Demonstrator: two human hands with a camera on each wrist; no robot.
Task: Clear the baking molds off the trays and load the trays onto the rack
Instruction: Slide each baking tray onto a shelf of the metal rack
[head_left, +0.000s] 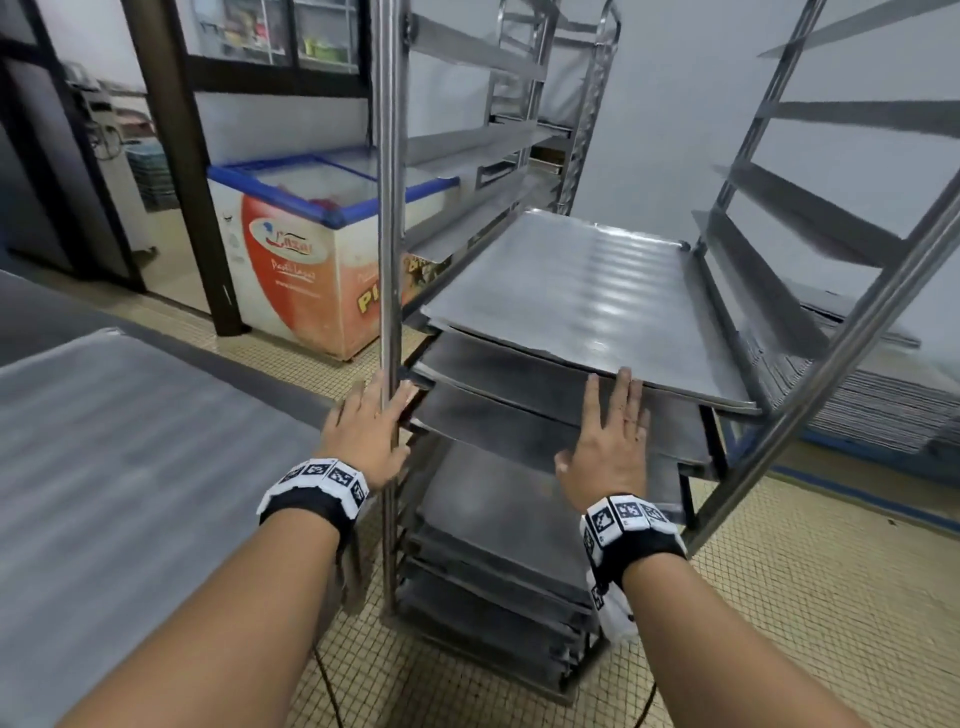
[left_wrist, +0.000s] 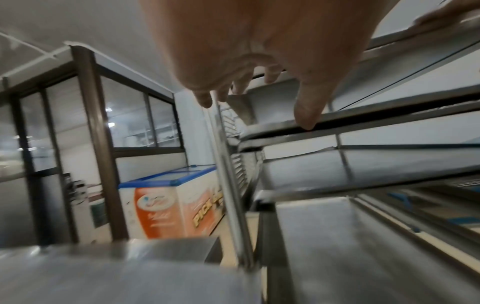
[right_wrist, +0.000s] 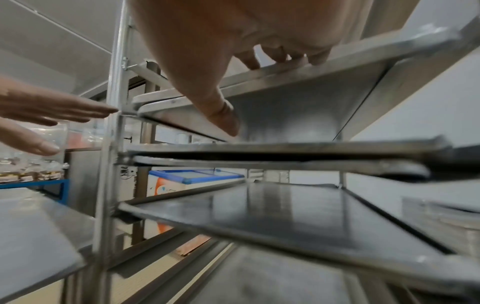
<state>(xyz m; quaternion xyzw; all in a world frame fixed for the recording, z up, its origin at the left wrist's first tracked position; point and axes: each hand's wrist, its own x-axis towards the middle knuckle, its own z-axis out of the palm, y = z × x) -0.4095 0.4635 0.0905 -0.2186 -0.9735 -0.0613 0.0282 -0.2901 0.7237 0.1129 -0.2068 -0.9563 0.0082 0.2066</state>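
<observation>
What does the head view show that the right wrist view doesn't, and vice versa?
Head only: the shiny top side of the topmost steel baking tray, both marker wristbands, the bare upper rails of the steel rack, and a flat tray stack on the right.

Right wrist only: that tray's underside, with the right hand's thumb beneath it and fingers over its front edge.

Both: the open left hand at the rack's post, the loaded trays below, and the blue-rimmed chest freezer.

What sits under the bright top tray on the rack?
Under the bright steel top tray, darker metal trays fill the lower steel rack slots, front edges showing. Their covered surfaces cannot be checked.
</observation>
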